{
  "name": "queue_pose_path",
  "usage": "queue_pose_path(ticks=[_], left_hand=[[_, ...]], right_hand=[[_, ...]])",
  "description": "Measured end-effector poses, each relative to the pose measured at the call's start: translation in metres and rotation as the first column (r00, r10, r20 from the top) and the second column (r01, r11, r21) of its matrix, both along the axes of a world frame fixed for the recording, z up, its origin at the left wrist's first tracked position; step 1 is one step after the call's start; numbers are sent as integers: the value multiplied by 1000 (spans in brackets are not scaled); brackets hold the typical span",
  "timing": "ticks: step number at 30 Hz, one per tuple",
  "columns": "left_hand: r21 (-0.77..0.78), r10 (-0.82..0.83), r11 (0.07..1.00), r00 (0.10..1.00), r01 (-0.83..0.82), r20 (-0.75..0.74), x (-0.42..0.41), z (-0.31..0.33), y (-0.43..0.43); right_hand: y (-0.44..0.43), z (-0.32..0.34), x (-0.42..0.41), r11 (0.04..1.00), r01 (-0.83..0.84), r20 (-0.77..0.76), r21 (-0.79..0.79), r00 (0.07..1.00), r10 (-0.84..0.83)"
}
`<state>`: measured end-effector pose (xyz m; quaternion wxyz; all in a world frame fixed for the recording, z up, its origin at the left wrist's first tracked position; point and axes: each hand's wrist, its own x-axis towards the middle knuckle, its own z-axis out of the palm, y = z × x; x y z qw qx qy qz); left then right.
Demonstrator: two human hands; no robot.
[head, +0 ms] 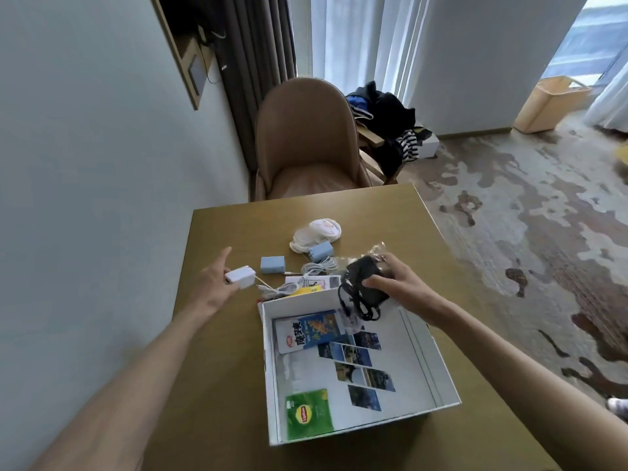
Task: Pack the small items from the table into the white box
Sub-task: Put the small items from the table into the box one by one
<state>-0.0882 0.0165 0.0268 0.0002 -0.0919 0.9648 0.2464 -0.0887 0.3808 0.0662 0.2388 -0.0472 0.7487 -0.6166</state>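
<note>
On the table [390,215], the box [268,368] sits close; our right hand [397,282] grips a cord [360,290] over it, to drop. Our left hand [212,287] pinches a charger [239,277], likely next.

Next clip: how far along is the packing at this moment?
Done: a green tea packet and a blue snack packet lie in the white box. In hand: the right hand holds a black cable bundle over the box's far edge; the left hand holds a white charger. Left on the table: two blue adapters, white cables, a white pouch.
</note>
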Motion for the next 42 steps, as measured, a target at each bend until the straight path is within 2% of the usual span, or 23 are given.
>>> queue_pose_path(ticks=[2, 4, 6, 8, 10, 12, 15, 20, 22, 25, 28, 31, 32, 35, 38, 40, 42], left_hand=[[78, 62, 995, 997, -58, -52, 18, 16, 9], [132, 85, 989, 992, -72, -95, 39, 30, 26], [206, 101, 976, 987, -74, -123, 58, 41, 48], [277, 103, 959, 984, -58, -149, 72, 48, 73], [323, 85, 946, 984, -30, -159, 83, 48, 97], [362, 82, 932, 988, -29, -132, 94, 44, 116], [458, 113, 887, 989, -55, -100, 106, 37, 138], [516, 120, 853, 992, -80, -45, 120, 25, 154], [491, 97, 868, 995, -74, -22, 124, 20, 153], [437, 46, 898, 999, -45, 9, 125, 14, 149], [392, -9, 920, 1000, 4, 12, 124, 10, 148], [357, -69, 932, 998, 64, 0, 123, 6, 148], [360, -85, 930, 996, 76, 10, 124, 4, 149], [386, -134, 917, 989, 103, 55, 124, -3, 150], [381, -203, 911, 975, 157, 85, 122, -13, 157], [350, -277, 909, 955, 225, 104, 119, -19, 166], [304, -355, 903, 926, 304, 130, 116, -26, 178]], right_hand=[[7, -9, 1, 977, -138, 81, 160, 989, 127], [12, -19, 1, 890, -279, 89, 361, 960, 265], [14, -30, 1, 811, -323, 57, 489, 939, 339], [14, -37, 1, 758, -299, 6, 580, 932, 363], [12, -42, 5, 655, -247, -91, 714, 895, 437], [10, -48, 10, 515, -117, -235, 849, 789, 567], [7, -54, 20, 396, 44, -336, 917, 619, 710], [9, -70, 36, 257, -165, -84, 952, 667, 740], [10, -76, 40, 253, -175, -79, 952, 655, 752], [10, -81, 43, 235, -106, -113, 966, 646, 755], [11, -80, 44, 210, -48, -125, 977, 671, 731], [9, -76, 45, 217, -60, -118, 974, 685, 719], [8, -74, 45, 243, -67, -136, 968, 674, 726], [8, -66, 49, 419, -200, -223, 886, 609, 761], [11, -55, 61, 523, -383, -159, 761, 671, 724], [18, -49, 69, 504, -318, -191, 803, 664, 723], [32, -46, 71, 406, -152, -253, 901, 577, 777]])
